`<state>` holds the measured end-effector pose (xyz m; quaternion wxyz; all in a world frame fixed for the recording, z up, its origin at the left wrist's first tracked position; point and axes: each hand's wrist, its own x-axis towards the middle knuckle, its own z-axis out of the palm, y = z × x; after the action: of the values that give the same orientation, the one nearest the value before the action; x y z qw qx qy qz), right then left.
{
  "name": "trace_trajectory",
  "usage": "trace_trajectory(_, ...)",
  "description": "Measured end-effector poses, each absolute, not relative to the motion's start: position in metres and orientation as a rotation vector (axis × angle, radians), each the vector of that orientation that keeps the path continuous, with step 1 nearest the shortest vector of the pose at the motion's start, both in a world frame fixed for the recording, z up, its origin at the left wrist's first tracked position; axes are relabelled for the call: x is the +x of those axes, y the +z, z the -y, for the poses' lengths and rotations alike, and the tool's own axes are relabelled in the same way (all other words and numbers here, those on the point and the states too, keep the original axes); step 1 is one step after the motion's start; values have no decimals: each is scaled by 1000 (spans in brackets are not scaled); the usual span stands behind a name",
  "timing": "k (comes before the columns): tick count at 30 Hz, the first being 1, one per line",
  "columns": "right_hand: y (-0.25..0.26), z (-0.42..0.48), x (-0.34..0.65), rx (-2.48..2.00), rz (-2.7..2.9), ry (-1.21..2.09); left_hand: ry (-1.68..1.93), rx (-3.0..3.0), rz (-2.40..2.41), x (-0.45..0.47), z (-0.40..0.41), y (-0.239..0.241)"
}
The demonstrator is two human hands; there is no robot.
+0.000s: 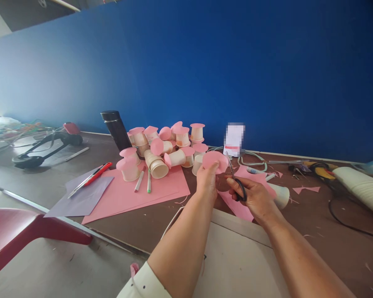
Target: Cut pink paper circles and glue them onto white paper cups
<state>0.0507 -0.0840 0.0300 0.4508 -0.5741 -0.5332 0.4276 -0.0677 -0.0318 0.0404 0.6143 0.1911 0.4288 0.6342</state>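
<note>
My left hand (207, 179) pinches a rounded piece of pink paper (211, 160) above the table. Black-handled scissors (241, 190) are gripped in my right hand (255, 198), their blades pointing up at the paper's right edge. Whether the blades touch the paper I cannot tell. Below and behind my right hand lie pink paper offcuts (236, 207) and a paper cup (279, 195) on its side. Left of my left hand, several paper cups (175, 158) with pink paper discs on their ends stand and lie in a cluster.
Pink sheets (127, 203), a grey sheet (77, 200), a red utility knife (91, 178) and two markers (139, 180) lie left. Behind stand a black bottle (115, 130) and a blue partition (205, 74). Stacked cups (360, 188) and a cable (345, 221) lie right; headphones (43, 151) far left.
</note>
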Motion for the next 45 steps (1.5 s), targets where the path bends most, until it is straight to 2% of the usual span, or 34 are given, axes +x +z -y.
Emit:
trace_trajectory(6,36,87,47,-1445,1314,988,1375,591,-1059,-69,31,36)
trace_trajectory(16,39,88,45,-1435,1308,968,1362,510,-897,-67,34,39)
trace_trajectory(45,41,88,46,-1476,1337,937,1336,490,-875,-65,36,40)
